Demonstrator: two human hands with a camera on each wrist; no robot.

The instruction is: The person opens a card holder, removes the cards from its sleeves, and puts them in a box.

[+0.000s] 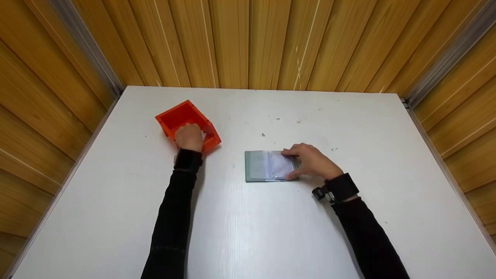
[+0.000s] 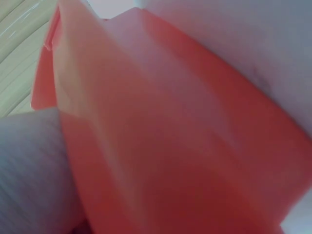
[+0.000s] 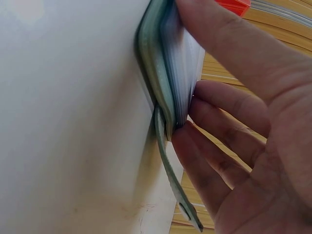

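Note:
A green card holder (image 1: 255,166) with clear plastic sleeves lies open in the middle of the white table. My right hand (image 1: 312,161) grips its right end, thumb at the near edge and fingertips at the far edge. In the right wrist view, the stack of sleeves (image 3: 183,63) shows edge-on between thumb and fingers, and a green strap (image 3: 170,165) with a snap hangs off the cover. My left hand (image 1: 190,136) reaches down into an orange-red plastic bin (image 1: 174,116), its fingertips hidden. Something white (image 1: 204,135) shows beside that hand; I cannot tell whether the fingers hold it.
The bin stands tilted at the table's back left. Small dark marks (image 1: 263,135) dot the white tabletop (image 1: 248,232) behind the card holder. Yellow wood-look panels (image 1: 248,46) wall in the back and both sides. Black wrist straps (image 1: 343,188) sit on both wrists.

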